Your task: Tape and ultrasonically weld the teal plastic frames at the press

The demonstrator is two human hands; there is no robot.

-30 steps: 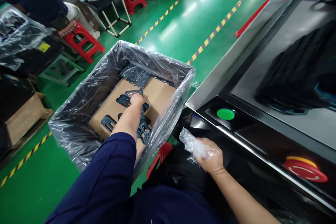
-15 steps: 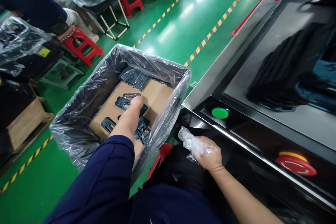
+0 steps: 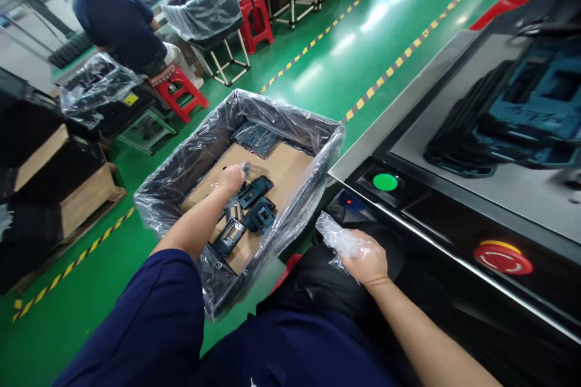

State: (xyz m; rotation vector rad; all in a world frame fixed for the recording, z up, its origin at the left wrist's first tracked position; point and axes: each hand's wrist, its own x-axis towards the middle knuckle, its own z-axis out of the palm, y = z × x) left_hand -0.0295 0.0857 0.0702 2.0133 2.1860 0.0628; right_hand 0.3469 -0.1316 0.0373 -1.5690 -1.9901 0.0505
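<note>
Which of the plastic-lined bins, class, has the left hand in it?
The nearest bin, beside the machine. The left hand is over its cardboard and dark parts; the other lined bins stand farther off.

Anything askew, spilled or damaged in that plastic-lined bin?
Askew, yes: the dark blue slotted plastic parts lie jumbled at differing angles on the brown cardboard sheet, unlike the dark flat parts side by side at the far end. No spill shows; fine damage can't be told.

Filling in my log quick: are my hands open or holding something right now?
Left hand: inside the lined box; its grip cannot be told.
Right hand: closed, holding crumpled clear plastic.
</note>
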